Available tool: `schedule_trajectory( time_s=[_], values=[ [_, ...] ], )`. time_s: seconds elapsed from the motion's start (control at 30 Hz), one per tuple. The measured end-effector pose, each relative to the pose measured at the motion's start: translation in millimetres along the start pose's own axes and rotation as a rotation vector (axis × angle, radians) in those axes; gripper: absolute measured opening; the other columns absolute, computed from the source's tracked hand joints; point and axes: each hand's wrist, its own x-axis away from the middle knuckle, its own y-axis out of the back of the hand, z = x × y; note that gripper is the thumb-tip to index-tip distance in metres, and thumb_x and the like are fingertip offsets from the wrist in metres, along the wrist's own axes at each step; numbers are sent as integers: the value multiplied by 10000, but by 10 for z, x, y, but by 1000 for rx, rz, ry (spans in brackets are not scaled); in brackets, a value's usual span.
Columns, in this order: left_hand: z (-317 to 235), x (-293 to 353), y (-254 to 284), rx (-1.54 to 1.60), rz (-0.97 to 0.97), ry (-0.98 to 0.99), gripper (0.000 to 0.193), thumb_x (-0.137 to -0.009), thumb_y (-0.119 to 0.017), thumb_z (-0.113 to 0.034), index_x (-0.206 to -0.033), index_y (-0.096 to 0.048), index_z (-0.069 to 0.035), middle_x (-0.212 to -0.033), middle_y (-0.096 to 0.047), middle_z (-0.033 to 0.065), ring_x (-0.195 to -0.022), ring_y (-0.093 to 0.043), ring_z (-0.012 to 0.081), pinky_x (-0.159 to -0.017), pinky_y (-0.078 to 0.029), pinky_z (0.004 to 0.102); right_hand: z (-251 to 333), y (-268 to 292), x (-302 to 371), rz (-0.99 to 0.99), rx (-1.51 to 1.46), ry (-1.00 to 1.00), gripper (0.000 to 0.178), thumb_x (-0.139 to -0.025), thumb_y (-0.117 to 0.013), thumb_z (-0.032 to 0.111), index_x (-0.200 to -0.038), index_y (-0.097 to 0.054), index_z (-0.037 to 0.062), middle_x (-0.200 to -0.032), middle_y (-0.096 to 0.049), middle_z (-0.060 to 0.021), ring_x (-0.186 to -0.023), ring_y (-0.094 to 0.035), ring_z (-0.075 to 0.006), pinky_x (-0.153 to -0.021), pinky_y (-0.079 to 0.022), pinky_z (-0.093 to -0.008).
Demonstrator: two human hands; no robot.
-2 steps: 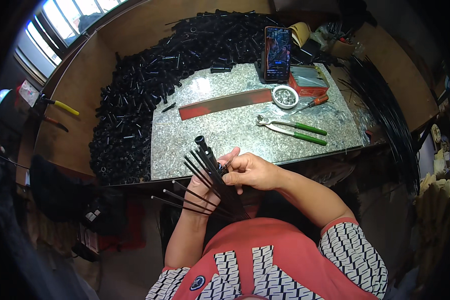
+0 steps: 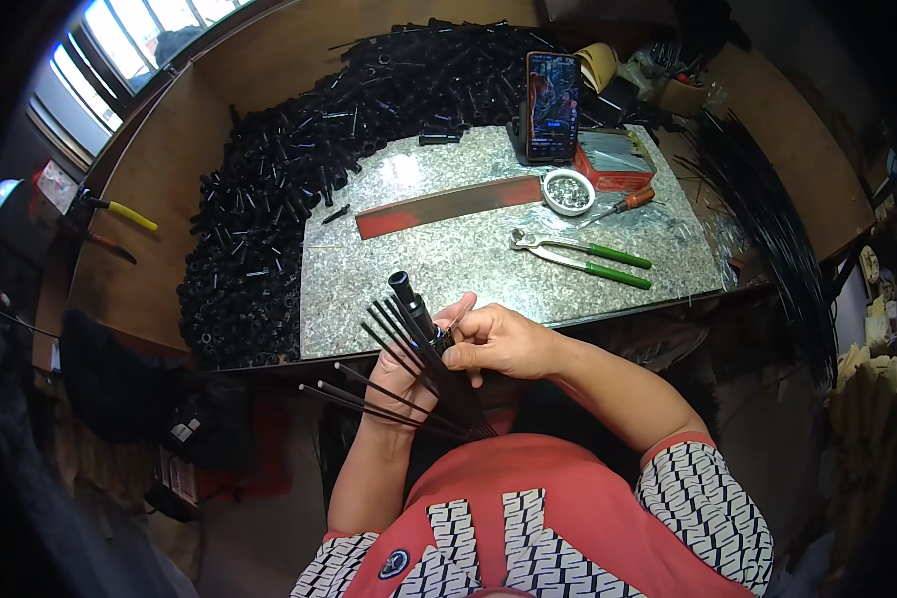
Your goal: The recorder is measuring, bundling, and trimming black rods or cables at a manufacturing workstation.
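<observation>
My left hand (image 2: 397, 377) is wrapped round a black plastic tube part (image 2: 406, 296), which tilts up and away over the table's front edge. Several thin black rods (image 2: 379, 407) fan out from this part across my left hand and wrist, their lighter tips to the left. My right hand (image 2: 503, 341) is closed in a pinch against the side of the tube part. Something thin, like a wire, shows at its fingertips, too small to make out. The rods' lower ends run down toward my red shirt.
Green-handled pincers (image 2: 588, 259), a red-brown bar (image 2: 448, 206), a white bowl of small metal pieces (image 2: 569, 193) and a screwdriver (image 2: 628, 202) lie on the speckled slab (image 2: 419, 259). Behind stands a phone (image 2: 553, 105). Black parts (image 2: 259, 219) heap left; long black rods (image 2: 767, 229) lie right.
The free tips of the rods have swung slightly to the left. Both hands keep their place and hold.
</observation>
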Motion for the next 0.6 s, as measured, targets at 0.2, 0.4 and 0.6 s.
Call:
schedule_trajectory(
  time_s=[0.2, 0.4, 0.6],
  values=[
    [45, -48, -102, 68, 18, -40, 544, -891, -614, -236, -1314, -418, 45, -1390, -394, 241, -1313, -391, 334, -1061, -393, 446, 49, -4, -19, -14, -42, -87, 200, -905, -642, 198, -824, -641, 15, -733, -596, -7, -577, -562, -80, -549, -435, -208],
    [54, -21, -30, 98, -35, -80, 419, -923, -546, -169, -1277, -484, 45, -1367, -460, 177, -1373, -313, 311, -1065, -402, 441, 28, -35, -26, -44, -12, -68, 314, -905, -644, 280, -700, -563, 56, -677, -537, 10, -551, -530, -71, -517, -412, -212],
    [17, 2, -11, 83, -33, -5, 391, -946, -496, -159, -1302, -488, 3, -1421, -419, 150, -1417, -208, 320, -1093, -355, 451, 45, -32, -11, -27, -12, -34, 317, -899, -654, 267, -683, -543, 64, -657, -524, 14, -548, -526, -72, -511, -400, -211]
  ],
)
